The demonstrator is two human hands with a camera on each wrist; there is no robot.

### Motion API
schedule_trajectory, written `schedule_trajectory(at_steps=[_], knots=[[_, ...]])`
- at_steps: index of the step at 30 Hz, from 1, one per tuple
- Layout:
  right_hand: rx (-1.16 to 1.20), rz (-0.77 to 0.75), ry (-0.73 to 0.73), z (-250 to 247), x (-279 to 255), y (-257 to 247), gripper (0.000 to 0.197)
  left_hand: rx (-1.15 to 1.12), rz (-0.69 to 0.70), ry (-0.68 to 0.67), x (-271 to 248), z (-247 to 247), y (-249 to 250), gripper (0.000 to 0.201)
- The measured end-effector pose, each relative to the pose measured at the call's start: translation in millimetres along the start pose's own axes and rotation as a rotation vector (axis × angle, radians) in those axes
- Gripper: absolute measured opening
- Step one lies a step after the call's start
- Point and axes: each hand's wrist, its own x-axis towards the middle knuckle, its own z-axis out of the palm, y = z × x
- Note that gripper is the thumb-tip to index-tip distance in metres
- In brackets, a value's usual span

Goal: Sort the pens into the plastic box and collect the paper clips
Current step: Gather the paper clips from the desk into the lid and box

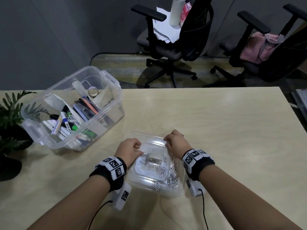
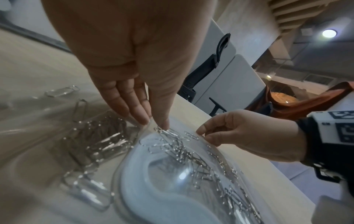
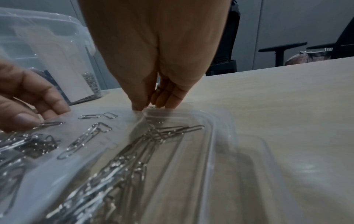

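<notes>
The paper clips [image 1: 159, 170] lay scattered on a clear plastic lid [image 1: 180, 188] in the lower centre of the head view, thickest toward its lower right, with a looser tangle near its left edge. The lid rested flat on the pale wooden table [image 1: 224, 130]. Both hands sat at the lid's upper part, one on each side of the clips. The left hand [image 1: 130, 149], at the lid's upper left, had its fingers curled down; in the left wrist view its fingertips [image 2: 143, 119] and thumb pinched the lid's edge, with clips just beneath the thumb tip. The right hand [image 1: 176, 143], at the lid's upper right, also curled down; the right wrist view showed its fingertips [image 3: 162, 103] and thumb pinching the lid's far rim, a long bunch of clips lying just below them. Further out, in the left middle of the head view, stood the plastic box [image 1: 114, 85] holding pens [image 1: 66, 125] and markers. A potted plant [image 1: 10, 110] stood at the left edge, and office chairs [image 1: 174, 47] filled the upper right.
</notes>
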Motion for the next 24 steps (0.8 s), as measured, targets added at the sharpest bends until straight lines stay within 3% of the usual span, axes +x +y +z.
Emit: schedule_trajectory(at_steps=[5, 10, 19, 24], knots=[[0.035, 0.048, 0.049, -0.6, 9.4, -0.5, 0.014, -0.125, -0.127, 0.005, 4.0, 3.1, 0.8, 0.029], [0.090, 0.031, 0.040, -4.5, 6.9, -4.6, 0.014, -0.143, -0.146, -0.002, 6.2, 2.3, -1.5, 0.020], [0.047, -0.036, 0.013, 8.2, -12.8, -2.0, 0.017, -0.025, 0.049, -0.017, -10.7, 6.3, -4.2, 0.015], [0.034, -0.005, -0.035, 6.3, -12.0, -2.6, 0.028, 0.059, 0.150, -0.033, -14.6, 11.3, 0.9, 0.031]])
